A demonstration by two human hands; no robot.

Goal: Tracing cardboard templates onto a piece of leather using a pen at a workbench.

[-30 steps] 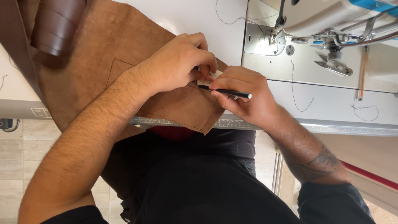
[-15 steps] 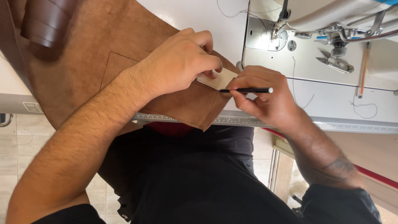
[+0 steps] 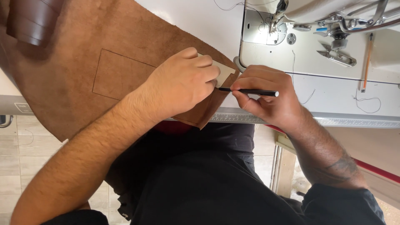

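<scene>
A large brown suede hide (image 3: pixel 104 46) lies across the white table (image 3: pixel 200 21), with a traced rectangle outline (image 3: pixel 121 75) on it. My left hand (image 3: pixel 183 83) presses a small pale cardboard template (image 3: pixel 223 71) flat on the hide's right corner. My right hand (image 3: pixel 266 98) grips a thin black pen (image 3: pixel 250 91), lying almost level, its tip at the template's lower edge beside my left fingers.
A sewing machine (image 3: pixel 333 16) with a lit needle plate (image 3: pixel 260 31) stands at the upper right. A pencil (image 3: pixel 366 62) lies on the machine bed. A dark brown leather roll (image 3: pixel 27 21) rests at the upper left. A metal ruler strip (image 3: pixel 325 121) edges the table front.
My left hand and the template have shifted down the hide toward the table edge. The pen has moved with them along the template's edge. More of the traced rectangle shows.
</scene>
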